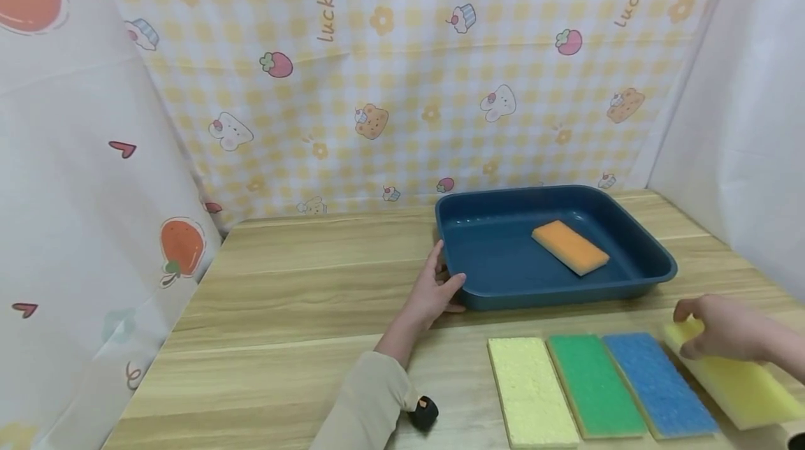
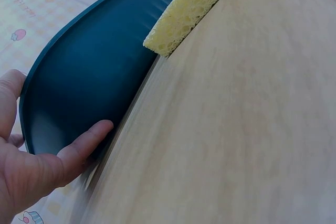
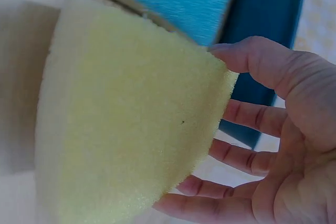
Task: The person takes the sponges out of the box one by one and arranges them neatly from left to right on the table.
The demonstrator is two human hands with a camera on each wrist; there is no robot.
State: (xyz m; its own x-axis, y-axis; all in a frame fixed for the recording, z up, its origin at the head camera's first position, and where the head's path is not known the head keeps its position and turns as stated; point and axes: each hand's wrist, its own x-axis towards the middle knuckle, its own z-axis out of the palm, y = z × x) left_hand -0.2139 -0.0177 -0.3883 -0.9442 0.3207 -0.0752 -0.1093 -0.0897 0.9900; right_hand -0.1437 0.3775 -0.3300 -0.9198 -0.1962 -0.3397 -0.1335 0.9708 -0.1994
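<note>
Presumably light, soft and springy, the yellow sponge [image 1: 748,388] extends out from the right hand [image 1: 723,330], whose grip pinches its far end, where a gentle squeeze should suffice.

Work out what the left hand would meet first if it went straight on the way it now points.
The tray: the left hand points at its near left corner and appears to touch it there, though exact contact is unclear.
</note>
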